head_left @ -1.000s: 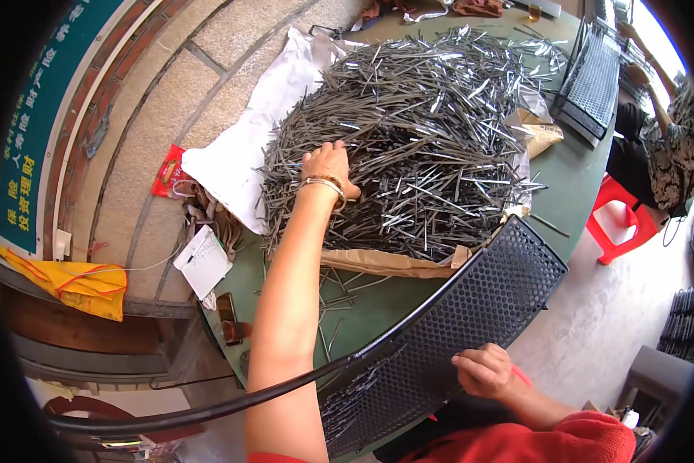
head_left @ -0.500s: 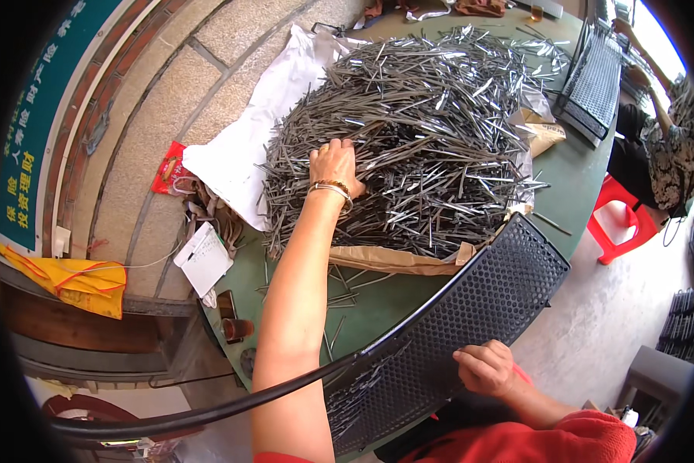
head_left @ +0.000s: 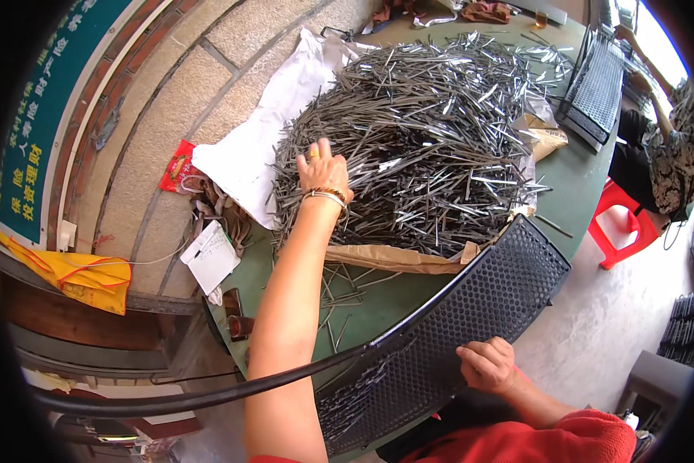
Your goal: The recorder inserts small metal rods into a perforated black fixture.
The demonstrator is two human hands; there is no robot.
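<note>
A big heap of thin grey metallic-looking strips (head_left: 432,100) lies on brown paper on a green table. My left hand (head_left: 323,171) rests on the heap's left side with fingers stretched out and nothing visibly gripped. A bracelet and a bangle are on that wrist. In front of me lies a long black perforated tray (head_left: 470,301) with a raised rim, slanting across the table's near edge. Short strips (head_left: 358,397) fill some holes at its lower left end. Over its near side is my right hand (head_left: 487,364), fingers curled closed; whatever they hold is hidden.
Left of the heap are white sheeting (head_left: 247,147), a red packet (head_left: 179,167), a notepad (head_left: 210,257) and a brown glass (head_left: 240,327). Another perforated tray (head_left: 594,85) stands at the far right beside another person's arm (head_left: 648,89). A red stool (head_left: 621,228) is on the floor.
My left hand has shifted slightly left on the heap, and its fingers have straightened from a curl. The right hand has barely moved.
</note>
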